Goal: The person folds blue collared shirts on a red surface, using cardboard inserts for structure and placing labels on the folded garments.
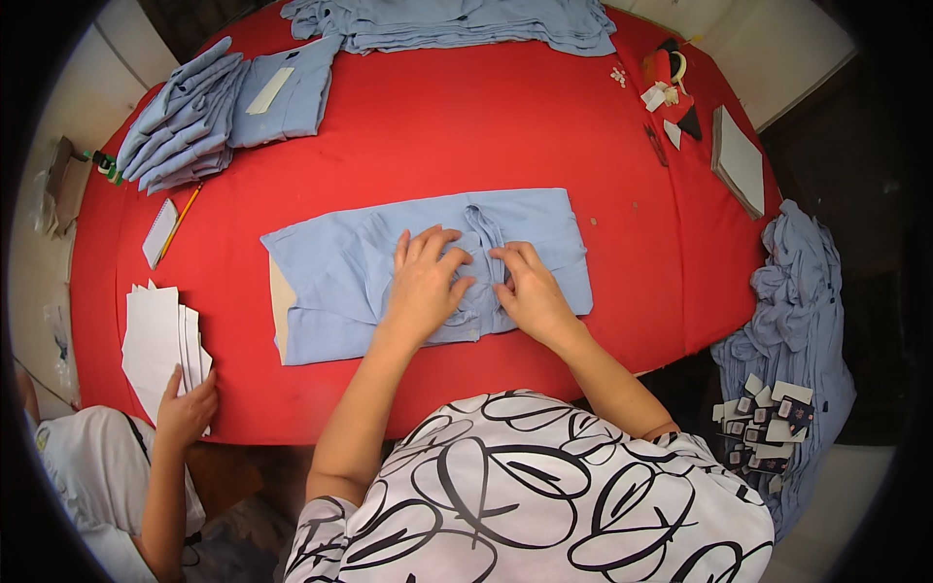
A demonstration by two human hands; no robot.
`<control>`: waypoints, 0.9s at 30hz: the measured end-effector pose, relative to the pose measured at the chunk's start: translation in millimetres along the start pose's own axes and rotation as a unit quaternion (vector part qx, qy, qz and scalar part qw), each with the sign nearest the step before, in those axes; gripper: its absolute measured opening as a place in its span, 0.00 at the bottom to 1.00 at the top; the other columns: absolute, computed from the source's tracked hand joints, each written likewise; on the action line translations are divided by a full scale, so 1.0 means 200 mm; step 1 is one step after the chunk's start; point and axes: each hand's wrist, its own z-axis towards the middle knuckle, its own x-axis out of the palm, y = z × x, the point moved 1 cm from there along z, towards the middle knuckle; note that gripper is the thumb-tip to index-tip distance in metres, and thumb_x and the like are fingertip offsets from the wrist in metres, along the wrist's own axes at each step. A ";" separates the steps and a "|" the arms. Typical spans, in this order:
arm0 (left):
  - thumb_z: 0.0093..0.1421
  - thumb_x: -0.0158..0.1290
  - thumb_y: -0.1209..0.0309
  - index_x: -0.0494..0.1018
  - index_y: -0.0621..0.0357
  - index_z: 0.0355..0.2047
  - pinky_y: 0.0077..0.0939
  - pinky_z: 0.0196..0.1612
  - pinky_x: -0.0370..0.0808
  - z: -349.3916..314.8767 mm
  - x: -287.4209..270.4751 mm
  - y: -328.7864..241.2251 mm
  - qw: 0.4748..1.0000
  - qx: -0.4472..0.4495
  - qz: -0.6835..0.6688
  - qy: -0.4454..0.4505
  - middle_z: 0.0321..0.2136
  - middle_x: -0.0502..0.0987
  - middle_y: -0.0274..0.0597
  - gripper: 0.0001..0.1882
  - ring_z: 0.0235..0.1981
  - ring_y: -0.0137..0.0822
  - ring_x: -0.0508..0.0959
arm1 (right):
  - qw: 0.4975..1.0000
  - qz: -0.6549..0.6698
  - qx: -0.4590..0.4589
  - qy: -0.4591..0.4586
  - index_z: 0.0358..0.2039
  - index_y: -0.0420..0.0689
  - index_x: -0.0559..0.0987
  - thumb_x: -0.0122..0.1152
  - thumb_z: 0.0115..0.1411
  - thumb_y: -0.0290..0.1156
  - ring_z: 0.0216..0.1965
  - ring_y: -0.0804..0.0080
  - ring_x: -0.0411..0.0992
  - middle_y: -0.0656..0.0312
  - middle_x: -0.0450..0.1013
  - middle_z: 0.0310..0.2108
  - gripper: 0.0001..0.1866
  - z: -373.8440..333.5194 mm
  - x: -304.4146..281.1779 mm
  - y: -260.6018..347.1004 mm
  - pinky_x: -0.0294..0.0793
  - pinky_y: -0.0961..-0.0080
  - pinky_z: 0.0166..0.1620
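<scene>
A light blue shirt (340, 262) lies folded in a long shape across the red table in front of me. The edge of a beige board (280, 291) shows from under its left end. My left hand (425, 285) rests on the middle of the shirt, fingers apart and bent, palm down. Just to its right, my right hand (535, 294) has its thumb and fingers closed on a raised fold of the shirt. The cloth bunches between the two hands, and part of it is hidden under my left palm.
Folded blue shirts (190, 121) are piled at the far left, more shirts (457, 24) at the far edge. A notepad (160, 231) and pencil (183, 219) lie left. Another person's hand (188, 408) touches white sheets (151, 340). Blue garments (797, 311) with tags (768, 423) hang right.
</scene>
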 end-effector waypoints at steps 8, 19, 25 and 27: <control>0.52 0.61 0.70 0.73 0.55 0.35 0.57 0.64 0.55 0.02 -0.01 0.03 0.997 0.003 0.041 -0.072 0.48 0.73 0.40 0.11 0.54 0.42 0.70 | 0.990 0.141 -0.015 0.025 0.55 0.39 0.72 0.59 0.58 0.20 0.32 0.72 0.72 0.53 0.68 0.52 0.23 0.02 -0.05 0.07 0.74 0.77 0.39; 0.55 0.60 0.59 0.70 0.57 0.53 0.53 0.65 0.56 0.04 0.10 -0.13 0.996 0.070 0.036 -0.047 0.57 0.67 0.47 0.28 0.61 0.51 0.63 | 0.971 -0.137 -0.021 -0.197 0.44 0.39 0.80 0.55 0.60 0.20 0.42 0.62 0.74 0.56 0.75 0.41 0.12 0.07 -0.36 -0.32 0.74 0.70 0.43; 0.57 0.58 0.51 0.60 0.62 0.64 0.55 0.68 0.51 0.05 0.20 -0.03 0.995 0.017 0.080 0.064 0.66 0.58 0.50 0.41 0.68 0.54 0.54 | 0.965 -0.134 -0.154 -0.164 0.40 0.40 0.81 0.57 0.59 0.23 0.50 0.55 0.70 0.57 0.76 0.46 0.09 0.10 -0.11 -0.36 0.68 0.61 0.54; 0.57 0.58 0.50 0.59 0.62 0.64 0.55 0.68 0.50 0.04 0.20 -0.03 0.994 0.014 0.075 0.076 0.66 0.57 0.50 0.42 0.69 0.54 0.52 | 0.975 -0.096 -0.104 -0.170 0.38 0.41 0.82 0.58 0.58 0.25 0.51 0.56 0.69 0.57 0.75 0.47 0.08 0.11 -0.09 -0.37 0.68 0.62 0.54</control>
